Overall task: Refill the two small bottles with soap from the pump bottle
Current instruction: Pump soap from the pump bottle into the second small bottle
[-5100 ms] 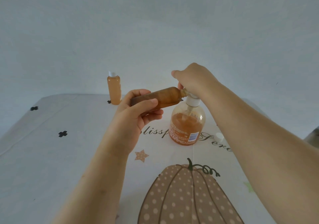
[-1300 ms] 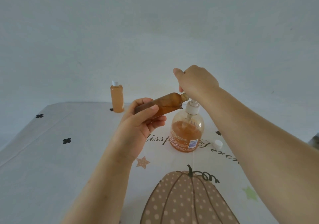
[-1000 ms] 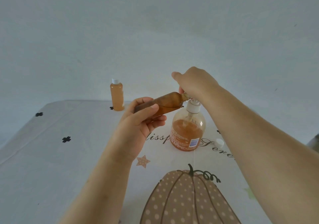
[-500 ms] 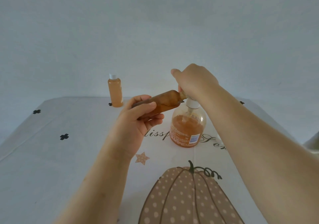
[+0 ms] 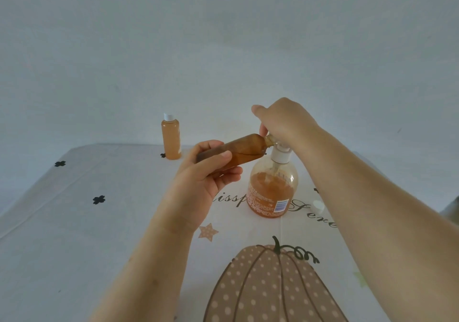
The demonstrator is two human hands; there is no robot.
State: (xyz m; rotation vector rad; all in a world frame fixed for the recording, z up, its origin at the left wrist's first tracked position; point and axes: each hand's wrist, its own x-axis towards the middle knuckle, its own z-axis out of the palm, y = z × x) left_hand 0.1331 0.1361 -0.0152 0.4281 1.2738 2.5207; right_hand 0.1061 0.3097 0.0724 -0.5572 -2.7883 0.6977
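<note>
Pump bottle [image 5: 272, 192] top gripped by right hand [image 5: 285, 123], left hand [image 5: 198, 182] gripping tilted small bottle [image 5: 238, 153], capped bottle [image 5: 171, 139] behind, loose cap [image 5: 318, 206] beside.

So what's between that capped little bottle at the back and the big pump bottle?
In the head view, the left hand sits in that gap, gripping the second small bottle nearly level, mouth at the top of the pump bottle.

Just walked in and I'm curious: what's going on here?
A person is refilling a small bottle from the pump bottle. The left hand holds it tilted, mouth at the pump; the right hand grips its top. A second small bottle stands capped farther back, and a white cap lies on the table.
</note>
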